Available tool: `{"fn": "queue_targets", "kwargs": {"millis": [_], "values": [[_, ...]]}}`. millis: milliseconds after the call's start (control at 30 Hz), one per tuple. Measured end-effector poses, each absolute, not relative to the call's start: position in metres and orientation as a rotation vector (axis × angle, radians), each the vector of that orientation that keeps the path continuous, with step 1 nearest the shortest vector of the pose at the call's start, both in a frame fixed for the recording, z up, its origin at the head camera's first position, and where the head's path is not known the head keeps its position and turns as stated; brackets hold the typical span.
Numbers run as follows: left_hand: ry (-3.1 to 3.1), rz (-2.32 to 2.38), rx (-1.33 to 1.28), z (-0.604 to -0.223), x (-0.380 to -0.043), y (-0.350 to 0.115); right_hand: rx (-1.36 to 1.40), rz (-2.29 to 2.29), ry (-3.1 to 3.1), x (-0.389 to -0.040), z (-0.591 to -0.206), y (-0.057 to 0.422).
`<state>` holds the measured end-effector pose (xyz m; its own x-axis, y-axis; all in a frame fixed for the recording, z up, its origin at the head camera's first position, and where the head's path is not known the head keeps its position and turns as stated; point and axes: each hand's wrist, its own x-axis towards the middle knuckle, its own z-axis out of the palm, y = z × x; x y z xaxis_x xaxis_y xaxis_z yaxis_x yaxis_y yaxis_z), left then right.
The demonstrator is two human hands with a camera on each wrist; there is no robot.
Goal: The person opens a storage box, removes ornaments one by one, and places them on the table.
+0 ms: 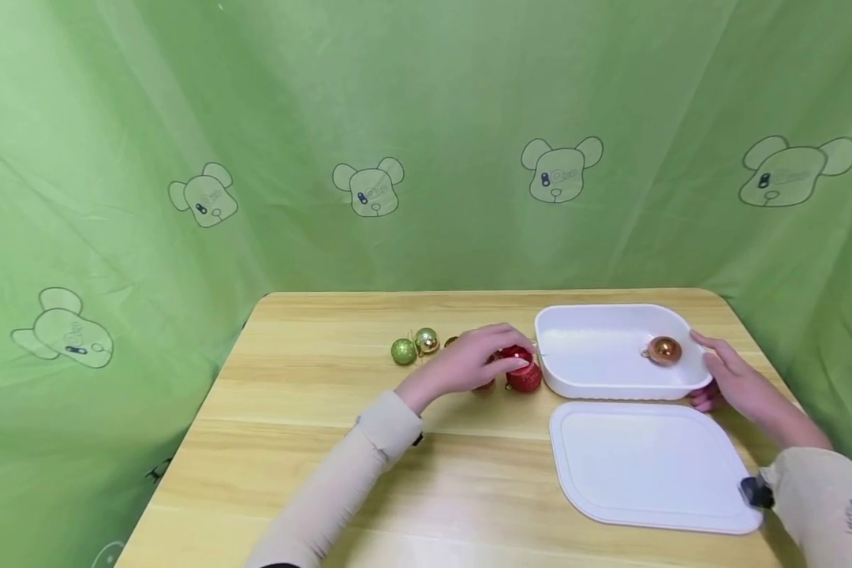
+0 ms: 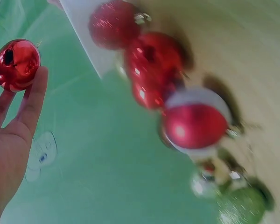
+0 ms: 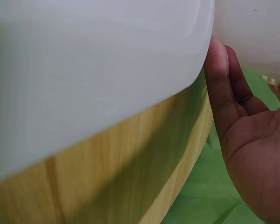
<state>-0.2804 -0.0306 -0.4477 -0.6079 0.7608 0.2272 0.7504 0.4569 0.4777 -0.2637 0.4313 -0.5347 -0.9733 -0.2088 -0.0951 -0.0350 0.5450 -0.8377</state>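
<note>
My left hand (image 1: 474, 359) holds a shiny red Christmas bauble (image 2: 19, 65) between thumb and fingers, raised above the table near the white box's left end. Beneath it lie more red baubles, among them a glittery one (image 1: 525, 378) beside the box. My right hand (image 1: 741, 386) grips the right end of the white box (image 1: 596, 390), thumb at the rim and fingers against the outer wall. Inside the box, toward its right end, lies a copper-coloured bauble (image 1: 663, 350).
A flat white lid (image 1: 653, 465) lies on the wooden table (image 1: 270, 442) in front of the box. Left of the red baubles sit a green glittery bauble (image 1: 403, 351) and a shiny gold one (image 1: 427, 341). Green curtain (image 1: 426, 95) hangs behind and at both sides.
</note>
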Motion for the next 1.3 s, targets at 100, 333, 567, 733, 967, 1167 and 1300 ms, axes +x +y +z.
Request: {"fn": "queue_targets", "kwargs": {"millis": [100,333,567,733,967,1167,1300], "values": [[2.697,0.865,1.348,-0.450,-0.278,-0.047,-0.208,-1.402,2.593,-0.264,-0.534,0.432],[2.741,0.892,1.250,-0.459,-0.273,-0.085,-0.214,-1.415,2.593,-0.264,-0.534,0.432],[2.785,0.926,1.126,-0.469,-0.271,-0.120,-0.232,-1.411,2.607,-0.264,-0.535,0.431],[2.798,0.977,1.046,-0.478,-0.272,-0.139,-0.224,-1.401,2.617,-0.264,-0.534,0.431],[2.817,0.968,0.958,-0.485,-0.274,-0.150,-0.221,-1.398,2.620,-0.264,-0.534,0.431],[2.827,0.943,0.897,-0.490,-0.276,-0.153,-0.225,-1.399,2.623,-0.264,-0.535,0.431],[2.846,0.924,0.843,-0.494,-0.277,-0.156,-0.220,-1.393,2.618,-0.264,-0.534,0.432]]}}
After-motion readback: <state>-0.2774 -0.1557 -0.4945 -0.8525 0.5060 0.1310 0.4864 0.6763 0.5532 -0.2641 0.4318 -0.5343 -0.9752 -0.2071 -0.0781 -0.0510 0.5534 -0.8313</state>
